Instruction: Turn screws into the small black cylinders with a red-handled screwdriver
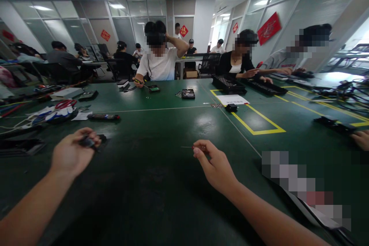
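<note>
My left hand is raised palm-up at the left, its fingers curled round a small black part whose kind I cannot make out. Right of centre, my right hand grips a screwdriver by its reddish handle. The thin shaft points left, level above the green table and apart from the black part. Beyond my left hand lies a dark cylindrical tool with a red end.
Red-handled scissors, gloves and cables crowd the left. A hard drive and a small black block lie farther off. Yellow tape marks the right. Co-workers sit opposite; one holds a screwdriver. Another person's hand shows at right.
</note>
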